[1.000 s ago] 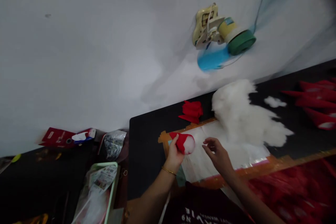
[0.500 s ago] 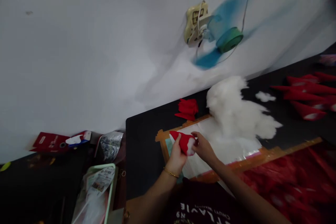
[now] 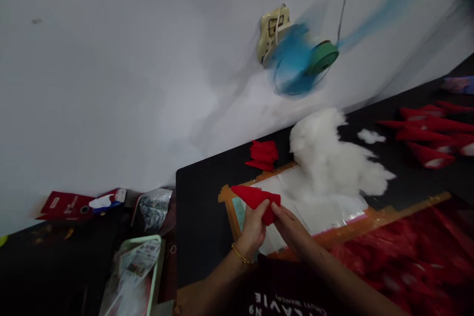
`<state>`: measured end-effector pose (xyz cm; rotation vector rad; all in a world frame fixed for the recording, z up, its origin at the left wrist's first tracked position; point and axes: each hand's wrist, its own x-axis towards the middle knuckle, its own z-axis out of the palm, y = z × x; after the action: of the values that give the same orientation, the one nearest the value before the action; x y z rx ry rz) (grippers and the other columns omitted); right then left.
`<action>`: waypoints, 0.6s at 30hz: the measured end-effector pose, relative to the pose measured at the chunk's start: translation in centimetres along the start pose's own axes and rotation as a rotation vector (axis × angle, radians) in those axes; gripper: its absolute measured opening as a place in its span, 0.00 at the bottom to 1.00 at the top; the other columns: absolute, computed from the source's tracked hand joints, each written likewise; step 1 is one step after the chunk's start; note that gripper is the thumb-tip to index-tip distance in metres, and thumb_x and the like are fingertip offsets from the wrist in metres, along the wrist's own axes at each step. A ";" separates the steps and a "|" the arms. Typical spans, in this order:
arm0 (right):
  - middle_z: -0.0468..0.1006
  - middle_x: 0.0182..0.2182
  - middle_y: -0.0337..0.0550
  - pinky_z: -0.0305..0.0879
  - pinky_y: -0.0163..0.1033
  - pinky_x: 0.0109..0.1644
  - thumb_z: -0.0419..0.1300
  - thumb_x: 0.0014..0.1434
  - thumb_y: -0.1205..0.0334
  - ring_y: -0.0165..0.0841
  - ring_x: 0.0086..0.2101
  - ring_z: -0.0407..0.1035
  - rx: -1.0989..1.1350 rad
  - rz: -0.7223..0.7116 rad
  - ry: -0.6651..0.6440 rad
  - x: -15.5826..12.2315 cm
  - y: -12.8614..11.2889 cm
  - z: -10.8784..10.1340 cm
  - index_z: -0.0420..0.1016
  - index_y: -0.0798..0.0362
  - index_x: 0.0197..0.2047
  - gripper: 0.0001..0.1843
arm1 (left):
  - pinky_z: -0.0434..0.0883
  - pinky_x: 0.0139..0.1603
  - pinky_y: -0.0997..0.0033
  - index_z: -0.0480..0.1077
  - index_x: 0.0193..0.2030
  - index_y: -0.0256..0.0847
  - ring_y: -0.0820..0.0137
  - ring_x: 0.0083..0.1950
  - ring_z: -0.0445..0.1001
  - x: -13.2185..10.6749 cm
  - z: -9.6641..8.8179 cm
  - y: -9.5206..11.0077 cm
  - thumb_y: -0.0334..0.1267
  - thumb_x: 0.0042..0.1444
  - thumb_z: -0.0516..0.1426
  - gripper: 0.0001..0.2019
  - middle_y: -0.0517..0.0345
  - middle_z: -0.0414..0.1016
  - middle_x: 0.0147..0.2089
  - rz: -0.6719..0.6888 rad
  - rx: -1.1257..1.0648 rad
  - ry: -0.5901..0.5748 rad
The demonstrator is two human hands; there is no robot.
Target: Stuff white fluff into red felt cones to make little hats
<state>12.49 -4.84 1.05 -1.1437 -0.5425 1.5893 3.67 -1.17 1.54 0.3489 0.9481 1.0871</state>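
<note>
My left hand [image 3: 254, 227] and my right hand [image 3: 291, 227] both grip a red felt cone [image 3: 255, 199] above the black table [image 3: 200, 217]. The cone's tip points left; its wide end sits between my fingers and no white filling shows. A big pile of white stuffing [image 3: 326, 158] lies just beyond my hands to the right, on a clear sheet taped with orange tape [image 3: 333, 207]. A small stack of flat red felt pieces [image 3: 262, 154] lies behind the cone.
Several stuffed red cones [image 3: 429, 133] lie at the far right, and red fabric [image 3: 407, 256] covers the near right. A spinning blue fan [image 3: 296, 61] hangs on the white wall. A pale green tray with bags [image 3: 137, 266] and a red packet [image 3: 66, 205] sit at left.
My right hand came from open air to the cone's wide end and now grips it. The white stuffing that bulged from the cone is no longer visible. The cone's tip now points left.
</note>
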 end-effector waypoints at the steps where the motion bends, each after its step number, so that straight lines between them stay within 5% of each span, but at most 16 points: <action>1: 0.74 0.49 0.53 0.65 0.46 0.58 0.62 0.55 0.33 0.41 0.50 0.69 0.029 0.023 0.030 0.3 -0.2 0.1 0.76 0.59 0.50 0.36 | 0.71 0.50 0.66 0.74 0.42 0.36 0.66 0.41 0.75 0.0 -0.1 -0.2 0.38 0.41 0.72 0.21 0.53 0.77 0.40 0.001 -0.007 0.001; 9: 0.75 0.47 0.52 0.68 0.44 0.55 0.63 0.52 0.34 0.40 0.48 0.70 0.092 0.025 0.014 1.2 -1.0 0.0 0.76 0.58 0.45 0.33 | 0.69 0.56 0.64 0.73 0.48 0.38 0.63 0.49 0.75 2.3 -1.9 0.6 0.40 0.44 0.70 0.23 0.49 0.77 0.48 0.051 0.008 -0.085; 12: 0.75 0.47 0.53 0.69 0.46 0.54 0.60 0.55 0.32 0.40 0.46 0.71 -0.033 0.036 -0.037 1.1 -0.7 -1.2 0.75 0.58 0.47 0.35 | 0.70 0.54 0.63 0.72 0.49 0.37 0.62 0.47 0.76 3.5 -2.1 1.5 0.41 0.47 0.70 0.23 0.49 0.77 0.45 0.038 -0.037 -0.003; 15: 0.74 0.47 0.52 0.69 0.45 0.50 0.60 0.56 0.36 0.37 0.42 0.70 -0.412 -0.203 0.153 1.2 -0.5 -3.2 0.73 0.56 0.50 0.32 | 0.71 0.53 0.64 0.73 0.45 0.34 0.62 0.45 0.77 4.4 -2.4 1.8 0.43 0.47 0.69 0.21 0.48 0.78 0.44 -0.025 -0.131 0.122; 18: 0.72 0.47 0.51 0.67 0.41 0.46 0.62 0.57 0.46 0.35 0.41 0.67 -0.734 -0.550 0.318 2.0 -0.6 -4.3 0.70 0.56 0.52 0.27 | 0.72 0.53 0.65 0.73 0.46 0.33 0.63 0.46 0.77 4.0 -2.2 1.5 0.44 0.49 0.68 0.22 0.46 0.77 0.48 -0.110 -0.184 0.127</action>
<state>16.58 -3.65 -1.17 -1.5683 -1.1603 0.7129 1.57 2.59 -0.68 0.0763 0.9590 1.0949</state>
